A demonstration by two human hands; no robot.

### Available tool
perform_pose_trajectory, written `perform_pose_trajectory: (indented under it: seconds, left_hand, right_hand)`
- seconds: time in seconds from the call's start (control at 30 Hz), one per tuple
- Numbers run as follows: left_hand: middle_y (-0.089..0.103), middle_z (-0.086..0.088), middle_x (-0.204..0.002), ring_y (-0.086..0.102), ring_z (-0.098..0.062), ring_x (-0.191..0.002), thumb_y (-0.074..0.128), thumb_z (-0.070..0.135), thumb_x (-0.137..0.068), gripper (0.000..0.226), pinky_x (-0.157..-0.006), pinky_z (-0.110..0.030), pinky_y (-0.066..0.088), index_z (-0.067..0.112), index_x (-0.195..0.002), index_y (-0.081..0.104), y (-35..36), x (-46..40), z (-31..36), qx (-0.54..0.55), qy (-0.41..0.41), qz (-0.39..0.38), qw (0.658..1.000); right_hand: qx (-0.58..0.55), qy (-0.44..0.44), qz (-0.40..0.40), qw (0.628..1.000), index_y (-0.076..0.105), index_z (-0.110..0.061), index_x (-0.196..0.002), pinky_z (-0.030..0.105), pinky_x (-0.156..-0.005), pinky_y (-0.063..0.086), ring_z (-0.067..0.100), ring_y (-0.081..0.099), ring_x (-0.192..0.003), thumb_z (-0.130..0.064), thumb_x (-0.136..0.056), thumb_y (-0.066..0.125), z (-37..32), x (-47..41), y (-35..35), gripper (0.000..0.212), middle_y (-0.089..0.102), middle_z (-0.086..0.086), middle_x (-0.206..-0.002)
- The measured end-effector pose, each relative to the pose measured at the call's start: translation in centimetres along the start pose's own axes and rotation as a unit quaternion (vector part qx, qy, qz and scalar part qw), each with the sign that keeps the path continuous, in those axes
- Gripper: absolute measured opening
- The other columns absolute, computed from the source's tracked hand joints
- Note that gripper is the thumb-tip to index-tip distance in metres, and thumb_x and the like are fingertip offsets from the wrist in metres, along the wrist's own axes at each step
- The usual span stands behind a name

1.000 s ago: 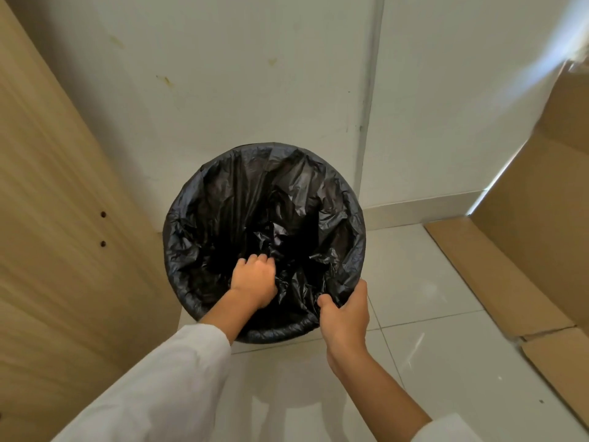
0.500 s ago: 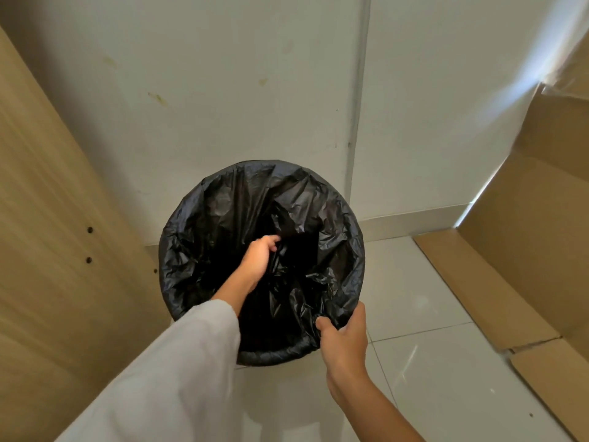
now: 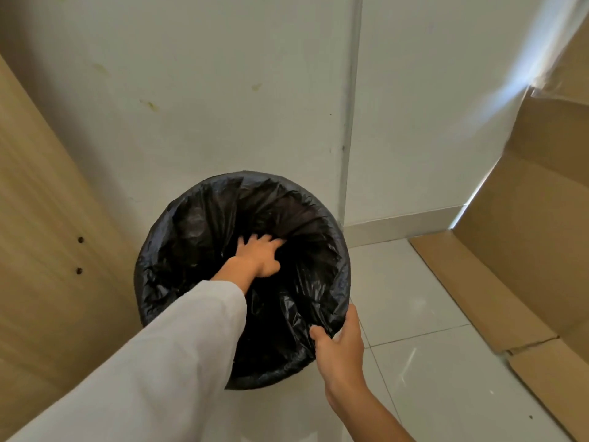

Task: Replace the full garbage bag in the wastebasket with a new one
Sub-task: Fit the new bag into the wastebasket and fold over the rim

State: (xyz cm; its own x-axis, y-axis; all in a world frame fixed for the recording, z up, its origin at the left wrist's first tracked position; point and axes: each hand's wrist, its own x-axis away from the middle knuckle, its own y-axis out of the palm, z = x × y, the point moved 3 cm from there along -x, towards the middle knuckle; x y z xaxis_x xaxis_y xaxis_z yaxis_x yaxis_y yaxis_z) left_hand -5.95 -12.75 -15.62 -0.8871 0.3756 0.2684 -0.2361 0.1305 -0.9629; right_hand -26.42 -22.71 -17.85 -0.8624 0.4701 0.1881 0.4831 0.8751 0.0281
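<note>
You're standing in a corner with a white wall [image 3: 223, 106] ahead, glossy white floor tiles [image 3: 430, 362] underfoot, a light wood panel [image 3: 38, 234] with two small holes on your left, and flattened cardboard [image 3: 526, 250] leaning and lying along the right side.

The wastebasket [image 3: 255, 382] sits on the floor right up against the wall and just beside the wood panel. It's round, and a black garbage bag [image 3: 191, 237] lines it, with the plastic folded over the rim all the way around and hanging wrinkled and loose inside.

Your left hand [image 3: 258, 256] is reached down into the bag, white sleeve [image 3: 165, 355] crossing over the near rim. Its fingers are spread apart and pressed flat-ish into the crinkled plastic toward the far side of the liner, not curled round anything that I can see.

Your right hand [image 3: 339, 342] is at the near-right edge of the basket. The thumb sits on the inside of the rim and the fingers wrap the outside, so it's clamped on the bag-covered rim, pinching the plastic against the edge.

Inside the liner it's too dark to make out the bottom.
</note>
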Motion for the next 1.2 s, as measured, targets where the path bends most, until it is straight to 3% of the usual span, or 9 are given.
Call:
perform_pose_trajectory:
  seconds: [0.07,0.17,0.43,0.57,0.7,0.8,0.9,1.07,1.2]
  left_hand:
    - [0.005,-0.001,-0.159,0.0,-0.034,-0.145,0.047,0.024,-0.09,0.071,-0.117,-0.05,0.002,0.03,-0.148,0.008,0.9,0.7,0.7,-0.023,0.017,-0.002,1.0]
    - [-0.002,0.003,-0.16,-0.005,-0.025,-0.147,0.045,0.007,-0.087,0.077,-0.118,-0.044,0.003,0.025,-0.15,0.004,2.7,2.5,1.0,-0.019,0.059,0.019,0.998]
    - [0.045,-0.004,-0.136,0.042,-0.026,-0.125,0.044,0.0,-0.082,0.055,-0.102,-0.038,0.037,0.019,-0.133,0.044,1.6,7.9,-0.3,0.067,0.091,0.102,0.988]
    - [0.054,-0.004,-0.126,0.05,-0.026,-0.117,0.04,0.008,-0.091,0.039,-0.093,-0.04,0.042,0.017,-0.127,0.051,0.7,11.1,-1.2,0.09,0.078,0.156,0.981]
    - [0.062,0.001,-0.112,0.057,-0.018,-0.103,0.033,0.038,-0.094,0.038,-0.084,-0.037,0.048,0.02,-0.118,0.056,-1.1,14.5,-2.4,0.168,0.091,0.251,0.949]
    - [0.06,0.004,-0.106,0.055,-0.015,-0.097,0.035,0.05,-0.09,0.042,-0.081,-0.032,0.046,0.024,-0.117,0.055,-1.3,15.9,-2.7,0.121,0.14,0.223,0.957]
    - [0.056,0.0,-0.116,0.05,-0.019,-0.105,0.046,0.031,-0.093,0.034,-0.089,-0.031,0.041,0.022,-0.126,0.05,-0.7,15.3,-3.2,0.094,0.14,0.214,0.962]
    - [0.057,-0.003,-0.116,0.051,-0.024,-0.107,0.049,0.021,-0.094,0.033,-0.09,-0.034,0.04,0.022,-0.127,0.052,-1.5,13.8,-3.2,0.121,0.12,0.238,0.956]
    - [0.056,0.0,-0.121,0.048,-0.021,-0.11,0.045,0.026,-0.095,0.034,-0.091,-0.032,0.035,0.021,-0.129,0.047,-2.0,13.2,-1.7,0.076,0.14,0.247,0.956]
  right_hand:
    - [-0.005,-0.002,0.008,1.0,0.047,-0.037,-0.091,0.011,-0.069,0.042,-0.004,0.054,-0.087,0.006,-0.084,0.055,-0.2,-0.3,0.0,0.045,0.053,-0.019,-0.095]
    - [-0.008,0.001,0.023,1.0,0.046,-0.03,-0.106,0.019,-0.079,0.045,-0.003,0.054,-0.089,0.005,-0.083,0.056,-0.4,-0.7,0.3,0.042,0.056,-0.011,-0.101]
    - [-0.017,0.036,0.051,0.998,0.048,-0.019,-0.098,0.028,-0.073,0.046,0.018,0.058,-0.085,0.003,-0.081,0.057,-2.3,-1.9,1.6,0.029,0.06,0.005,-0.1]
    - [-0.029,0.075,0.06,0.995,0.045,-0.015,-0.099,0.035,-0.082,0.052,0.024,0.055,-0.089,-0.001,-0.082,0.06,-4.0,-2.7,2.1,0.027,0.056,0.008,-0.102]
    - [-0.048,0.11,0.048,0.992,0.041,-0.013,-0.102,0.048,-0.092,0.052,0.032,0.056,-0.1,-0.003,-0.082,0.062,-4.9,-3.8,3.2,0.031,0.053,0.014,-0.118]
    - [-0.078,0.126,0.036,0.988,0.04,-0.011,-0.114,0.05,-0.092,0.052,0.033,0.056,-0.098,-0.001,-0.082,0.062,-5.4,-4.8,4.0,0.04,0.048,0.018,-0.128]
    - [-0.128,0.152,0.008,0.98,0.036,-0.003,-0.129,0.052,-0.093,0.051,0.034,0.058,-0.101,0.001,-0.082,0.064,-5.5,-5.7,4.8,0.054,0.048,0.017,-0.132]
    - [-0.165,0.161,-0.015,0.973,0.041,0.003,-0.13,0.048,-0.09,0.053,0.029,0.061,-0.088,-0.004,-0.081,0.069,-6.1,-7.5,5.2,0.057,0.053,0.02,-0.132]
    - [-0.152,0.158,-0.036,0.975,0.046,0.005,-0.128,0.041,-0.093,0.052,0.03,0.062,-0.1,-0.012,-0.086,0.066,-6.1,-8.1,3.6,0.05,0.057,0.018,-0.128]
